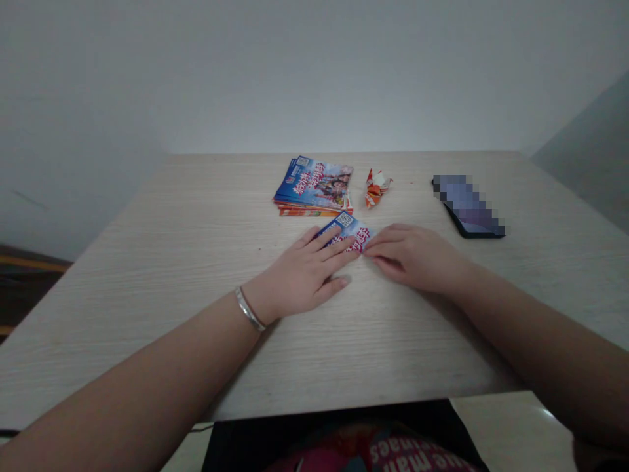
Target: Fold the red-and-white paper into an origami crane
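A blue printed sheet of paper (348, 226), apparently folded to a triangle, lies on the table between my hands. It bears a QR code at the top corner and red-and-white lettering. My left hand (314, 265) rests flat across its left part with fingers spread, covering some of the print. At the right corner, my right hand (413, 255) pinches the sheet between thumb and fingers. The fingertips hide that corner. Just beyond the sheet sit a stack of similar printed leaflets (317, 185) and a small orange-and-white folded paper figure (376, 189).
A dark smartphone (469, 206) lies to the right, its screen blurred out. The pale wood-grain table (206, 229) meets a plain wall (334, 78) at its far edge. The near table edge runs close to my body.
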A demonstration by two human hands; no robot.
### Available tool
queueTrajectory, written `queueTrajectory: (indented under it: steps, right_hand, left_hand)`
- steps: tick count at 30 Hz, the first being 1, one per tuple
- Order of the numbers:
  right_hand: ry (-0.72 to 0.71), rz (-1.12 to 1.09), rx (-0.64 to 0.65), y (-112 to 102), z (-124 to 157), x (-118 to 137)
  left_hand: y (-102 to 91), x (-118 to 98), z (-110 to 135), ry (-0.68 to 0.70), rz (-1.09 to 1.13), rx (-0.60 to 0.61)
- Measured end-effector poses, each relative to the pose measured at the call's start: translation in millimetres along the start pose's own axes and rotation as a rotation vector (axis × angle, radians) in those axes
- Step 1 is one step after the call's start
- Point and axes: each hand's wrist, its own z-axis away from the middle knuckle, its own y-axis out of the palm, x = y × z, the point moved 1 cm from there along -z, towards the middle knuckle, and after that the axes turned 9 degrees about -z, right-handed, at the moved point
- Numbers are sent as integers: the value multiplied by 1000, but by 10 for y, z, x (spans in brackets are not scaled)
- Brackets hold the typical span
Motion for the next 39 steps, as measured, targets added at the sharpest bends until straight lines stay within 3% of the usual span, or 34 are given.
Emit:
queueTrajectory:
  steps: [7,15,27,34,39]
  right_hand:
    - [9,113,78,35,-39,41]
    - [5,54,9,44,19,-68]
    - [-2,28,9,61,52,-124]
    - [-5,17,-5,60,70,-129]
    - [-39,37,-18,66,72,-144]
  left_hand:
    - [-228,-46,35,-133,-64,55]
    - [-491,2,87,-250,-196,197]
    - [-504,122,144,-391,-272,233]
    - [-428,348,166,-399,-338,242]
    - [-318,328,72,-354,-161,127]
